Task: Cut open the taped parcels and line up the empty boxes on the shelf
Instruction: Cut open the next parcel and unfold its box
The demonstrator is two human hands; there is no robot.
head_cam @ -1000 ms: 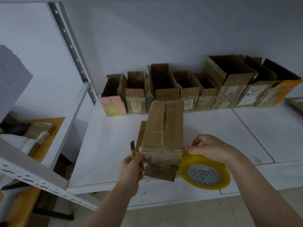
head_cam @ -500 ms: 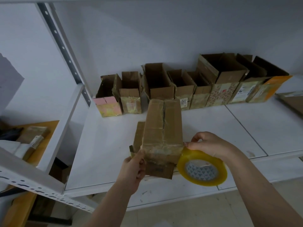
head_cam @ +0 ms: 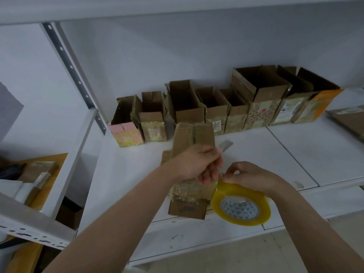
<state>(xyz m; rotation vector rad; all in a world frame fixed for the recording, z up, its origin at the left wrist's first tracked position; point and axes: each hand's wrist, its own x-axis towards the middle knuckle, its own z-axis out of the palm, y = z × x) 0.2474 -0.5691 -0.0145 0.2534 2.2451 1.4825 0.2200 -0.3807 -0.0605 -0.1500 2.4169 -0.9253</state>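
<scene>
Crossing from the parcel's (head_cam: 194, 138) left edge, the left hand (head_cam: 197, 164), gripping a blurred blade (head_cam: 225, 145), met the right hand (head_cam: 254, 177) pinching the tape roll's (head_cam: 241, 206) strip, probably to sever it, leaving the parcel on the shelf (head_cam: 295, 154) unopened.

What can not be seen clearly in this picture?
Head view:
- Parcel: its middle is hidden behind the left hand.
- Blade above the left hand: motion-blurred, its edge unclear.
- Box labels: print too small to read.
- Flat carton: cut off by the right edge.
- Tape roll: its free end is hidden under the right hand fingers.
</scene>
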